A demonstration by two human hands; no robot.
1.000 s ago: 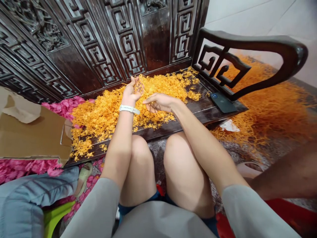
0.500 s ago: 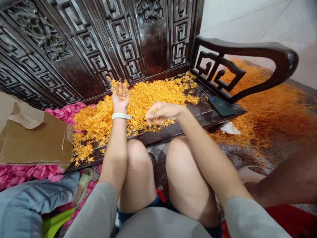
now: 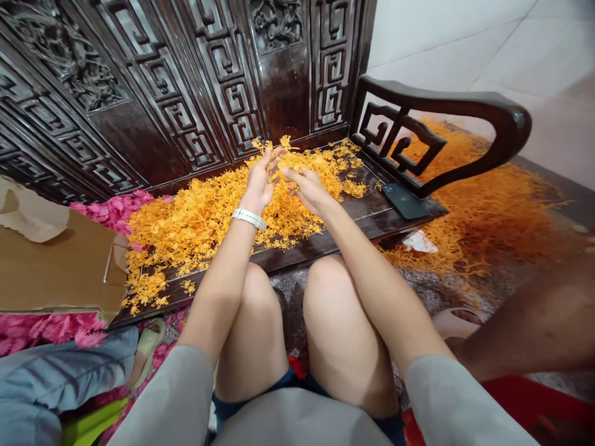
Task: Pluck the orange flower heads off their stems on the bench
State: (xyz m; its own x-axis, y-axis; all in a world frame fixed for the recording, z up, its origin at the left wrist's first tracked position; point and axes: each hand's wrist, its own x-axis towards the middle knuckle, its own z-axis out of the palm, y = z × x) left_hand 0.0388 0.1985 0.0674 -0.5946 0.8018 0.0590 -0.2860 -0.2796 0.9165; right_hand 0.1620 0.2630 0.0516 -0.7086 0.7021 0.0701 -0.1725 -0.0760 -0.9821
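My left hand (image 3: 257, 184), with a white wristband (image 3: 248, 217), is raised over a pile of yellow artificial flower pieces (image 3: 195, 210). Its fingers are curled around several such pieces, whose heads stick out above the fingertips. Close beside it, my right hand (image 3: 310, 188) reaches in from the right, its fingers pinched at the yellow pieces by the left fingers. Exactly which piece the right fingertips grip is hard to make out against the pile. The pile lies along a dark wooden bench (image 3: 372, 222).
A carved backrest (image 3: 283, 87) rises behind the pile, and a curved armrest (image 3: 483, 105) bounds the right. A phone (image 3: 404, 201) lies by it. Orange strands (image 3: 493, 210) heap beyond. At left are a cardboard box (image 3: 56, 266), pink flowers (image 3: 111, 210) and another person's jeans (image 3: 69, 371).
My left hand has moved right with its yellow pieces. My right hand has risen from over the pile's front to meet the left. The view has shifted slightly.
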